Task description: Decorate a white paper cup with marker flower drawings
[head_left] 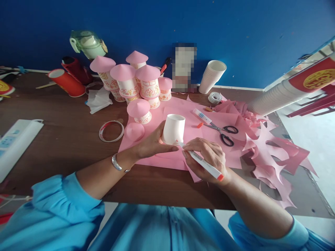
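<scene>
My left hand (154, 141) grips a white paper cup (175, 129) from its left side, tilted above pink paper (167, 161). A white marker with a red end (205, 164) is held in my right hand (209, 155), its tip at the cup's lower edge. A small red mark shows on the cup there. Behind the cup stand several decorated paper cups with pink cone roofs (148, 73), drawn with red and yellow flowers. A smaller roofed cup (138, 111) and a loose pink cone (134, 131) lie closer. The red marker cap (200, 125) rests on the paper.
Black-handled scissors (222, 132) and a glue tube (202, 116) lie right of the cup. Pink paper scraps (272, 150) cover the right side. Stacked white cups (213, 76) stand by the blue wall. A tape roll (111, 131) and a power strip (19, 146) are left.
</scene>
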Demonstrator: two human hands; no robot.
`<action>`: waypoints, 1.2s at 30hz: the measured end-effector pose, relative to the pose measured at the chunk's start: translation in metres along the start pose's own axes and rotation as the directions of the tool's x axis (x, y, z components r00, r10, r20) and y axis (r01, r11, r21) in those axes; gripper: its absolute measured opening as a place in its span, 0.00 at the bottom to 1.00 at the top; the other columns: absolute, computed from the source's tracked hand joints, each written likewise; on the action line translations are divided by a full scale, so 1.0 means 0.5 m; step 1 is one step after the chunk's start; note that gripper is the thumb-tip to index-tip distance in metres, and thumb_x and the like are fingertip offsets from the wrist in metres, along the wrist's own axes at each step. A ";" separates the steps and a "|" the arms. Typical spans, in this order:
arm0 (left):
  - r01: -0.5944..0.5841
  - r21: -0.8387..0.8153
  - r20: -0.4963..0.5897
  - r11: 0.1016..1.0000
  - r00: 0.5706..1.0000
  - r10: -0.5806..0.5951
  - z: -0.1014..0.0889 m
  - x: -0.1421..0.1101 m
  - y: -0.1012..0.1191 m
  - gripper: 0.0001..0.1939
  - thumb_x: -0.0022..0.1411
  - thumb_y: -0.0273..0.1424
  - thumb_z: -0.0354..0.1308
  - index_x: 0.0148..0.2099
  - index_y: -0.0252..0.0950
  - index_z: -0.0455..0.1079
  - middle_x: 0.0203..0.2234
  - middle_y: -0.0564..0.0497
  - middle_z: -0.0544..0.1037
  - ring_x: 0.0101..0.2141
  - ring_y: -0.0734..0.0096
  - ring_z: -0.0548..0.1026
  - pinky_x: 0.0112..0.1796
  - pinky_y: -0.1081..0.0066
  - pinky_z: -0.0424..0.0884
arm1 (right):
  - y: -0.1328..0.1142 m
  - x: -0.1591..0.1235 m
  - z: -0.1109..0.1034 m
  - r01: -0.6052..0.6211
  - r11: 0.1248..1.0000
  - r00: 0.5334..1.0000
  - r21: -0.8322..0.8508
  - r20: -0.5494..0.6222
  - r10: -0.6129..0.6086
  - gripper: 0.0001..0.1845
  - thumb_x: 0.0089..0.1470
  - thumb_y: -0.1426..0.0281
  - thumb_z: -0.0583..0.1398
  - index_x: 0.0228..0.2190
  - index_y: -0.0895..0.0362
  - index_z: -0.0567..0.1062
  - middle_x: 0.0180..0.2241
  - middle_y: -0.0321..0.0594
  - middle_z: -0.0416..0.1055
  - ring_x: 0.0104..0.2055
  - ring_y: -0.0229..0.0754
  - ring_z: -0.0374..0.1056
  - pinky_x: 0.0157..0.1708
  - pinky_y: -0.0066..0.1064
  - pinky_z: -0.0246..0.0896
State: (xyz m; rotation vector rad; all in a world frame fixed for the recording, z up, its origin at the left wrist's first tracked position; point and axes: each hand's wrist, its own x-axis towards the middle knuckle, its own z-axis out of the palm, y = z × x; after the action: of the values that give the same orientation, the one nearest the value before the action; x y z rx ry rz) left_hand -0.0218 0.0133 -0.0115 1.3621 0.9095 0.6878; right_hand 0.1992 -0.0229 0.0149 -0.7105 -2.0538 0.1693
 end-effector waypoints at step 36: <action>-0.042 -0.393 0.042 0.919 0.997 0.063 0.005 0.007 -0.019 0.35 0.56 0.35 0.77 0.62 0.46 0.68 0.49 0.49 0.77 0.51 0.56 0.75 0.51 0.57 0.71 | -0.001 -0.016 0.006 -0.090 0.991 0.994 0.096 -0.046 0.094 0.11 0.69 0.72 0.61 0.51 0.52 0.74 0.42 0.42 0.83 0.43 0.43 0.83 0.41 0.32 0.81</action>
State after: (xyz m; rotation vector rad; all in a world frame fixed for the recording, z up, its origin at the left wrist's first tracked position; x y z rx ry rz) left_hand -0.0188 0.0139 -0.0213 1.0422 0.6497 0.8221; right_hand 0.1996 -0.0274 0.0075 -0.7443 -1.9525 0.2955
